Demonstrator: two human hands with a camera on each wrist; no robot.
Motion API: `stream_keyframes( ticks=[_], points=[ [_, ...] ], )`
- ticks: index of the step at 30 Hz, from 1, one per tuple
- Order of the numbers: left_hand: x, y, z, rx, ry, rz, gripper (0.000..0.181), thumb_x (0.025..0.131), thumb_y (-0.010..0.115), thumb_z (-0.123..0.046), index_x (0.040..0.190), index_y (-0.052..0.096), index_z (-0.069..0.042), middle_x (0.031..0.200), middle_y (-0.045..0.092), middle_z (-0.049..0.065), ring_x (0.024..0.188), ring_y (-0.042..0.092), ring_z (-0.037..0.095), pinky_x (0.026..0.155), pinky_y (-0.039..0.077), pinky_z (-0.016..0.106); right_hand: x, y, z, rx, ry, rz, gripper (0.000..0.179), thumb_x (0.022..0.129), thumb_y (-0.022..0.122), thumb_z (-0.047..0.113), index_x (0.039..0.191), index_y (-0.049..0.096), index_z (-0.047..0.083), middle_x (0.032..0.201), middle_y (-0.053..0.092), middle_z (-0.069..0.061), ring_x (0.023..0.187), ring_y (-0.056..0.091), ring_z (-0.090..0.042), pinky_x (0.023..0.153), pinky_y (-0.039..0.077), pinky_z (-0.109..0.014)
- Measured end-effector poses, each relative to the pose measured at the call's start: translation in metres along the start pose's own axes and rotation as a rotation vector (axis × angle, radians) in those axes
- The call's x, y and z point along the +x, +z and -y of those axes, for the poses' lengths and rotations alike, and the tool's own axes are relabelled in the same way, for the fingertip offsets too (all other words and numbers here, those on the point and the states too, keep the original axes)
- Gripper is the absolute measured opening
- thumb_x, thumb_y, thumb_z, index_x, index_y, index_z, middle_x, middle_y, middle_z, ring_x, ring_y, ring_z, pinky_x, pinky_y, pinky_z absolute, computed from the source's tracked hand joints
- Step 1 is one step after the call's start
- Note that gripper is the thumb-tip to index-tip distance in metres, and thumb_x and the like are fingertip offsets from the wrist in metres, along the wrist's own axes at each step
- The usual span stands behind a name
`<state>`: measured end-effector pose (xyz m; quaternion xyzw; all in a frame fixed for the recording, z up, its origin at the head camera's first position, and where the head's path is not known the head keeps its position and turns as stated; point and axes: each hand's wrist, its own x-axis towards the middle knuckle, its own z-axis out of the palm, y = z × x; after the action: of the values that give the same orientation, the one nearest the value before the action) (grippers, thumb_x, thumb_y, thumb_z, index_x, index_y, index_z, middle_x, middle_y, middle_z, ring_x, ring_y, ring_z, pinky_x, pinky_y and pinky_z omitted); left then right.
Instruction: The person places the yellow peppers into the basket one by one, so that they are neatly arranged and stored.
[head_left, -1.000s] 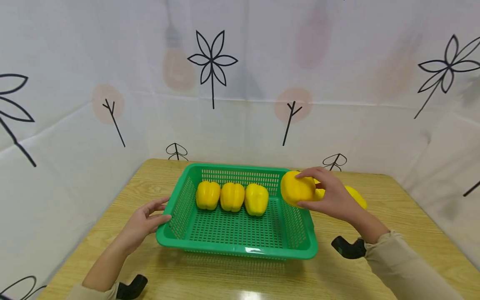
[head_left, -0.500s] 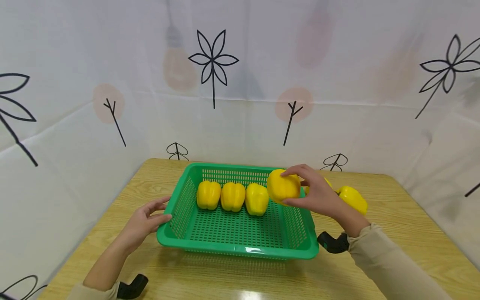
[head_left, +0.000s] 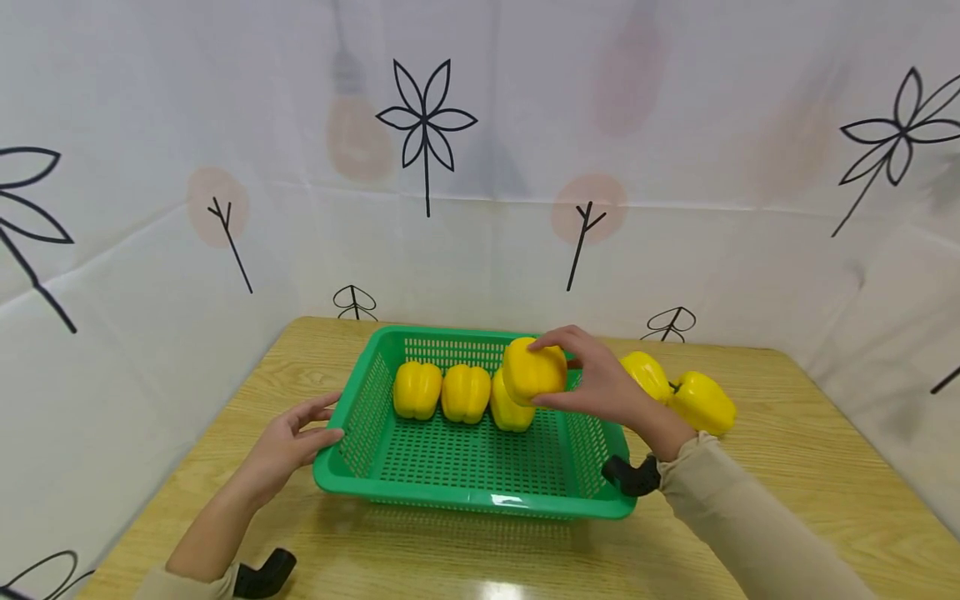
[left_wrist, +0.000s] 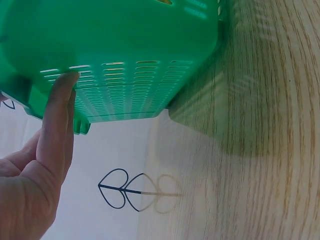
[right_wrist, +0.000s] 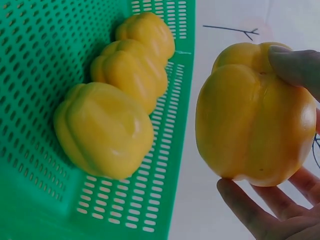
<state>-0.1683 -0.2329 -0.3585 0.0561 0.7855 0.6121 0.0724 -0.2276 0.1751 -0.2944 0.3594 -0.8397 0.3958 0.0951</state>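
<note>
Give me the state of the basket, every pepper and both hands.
Green basket: uncovered, partly filled
Basket peppers: three, uncut, in a row
Held pepper: uncut, up in the air
Loose peppers: two, lying on the wooden table
Left hand: touching the basket's side
Right hand: gripping the held pepper

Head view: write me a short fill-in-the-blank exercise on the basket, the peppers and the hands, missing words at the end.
The basket is coloured ____.
Inside the basket sit ____ yellow peppers.
The person's ____ hand grips one more pepper.
On the table, to the right of the basket, lie ____ loose peppers.

Missing words: green; three; right; two.
</note>
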Motion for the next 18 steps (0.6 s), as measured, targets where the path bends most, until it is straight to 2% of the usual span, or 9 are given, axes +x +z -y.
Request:
stream_keyframes(
  ticks=[10, 18],
  points=[
    [0.0, 0.001, -0.003, 0.009, -0.001, 0.001, 0.063, 0.092, 0.061, -0.019, 0.145, 0.031, -0.006, 0.133, 0.034, 0.022, 0.112, 0.051, 0.031, 0.081, 0.047, 0.038, 0.013, 0.019, 0.001, 0.014, 0.013, 0.02, 0.054, 0.069, 0.085, 0.019, 0.115, 0.058, 0.015, 0.116, 0.051, -0.003, 0.103, 0.049, -0.021, 0.076, 0.049, -0.038],
    [0.0, 0.0, -0.001, 0.013, -0.008, 0.0, 0.064, 0.092, 0.061, -0.02, 0.146, 0.03, -0.007, 0.134, 0.034, 0.022, 0.113, 0.05, 0.032, 0.082, 0.047, 0.038, 0.024, 0.033, -0.001, 0.022, 0.016, 0.048, 0.054, 0.07, 0.084, 0.025, 0.117, 0.058, 0.016, 0.119, 0.05, -0.003, 0.104, 0.048, -0.02, 0.077, 0.048, -0.04]
  ],
)
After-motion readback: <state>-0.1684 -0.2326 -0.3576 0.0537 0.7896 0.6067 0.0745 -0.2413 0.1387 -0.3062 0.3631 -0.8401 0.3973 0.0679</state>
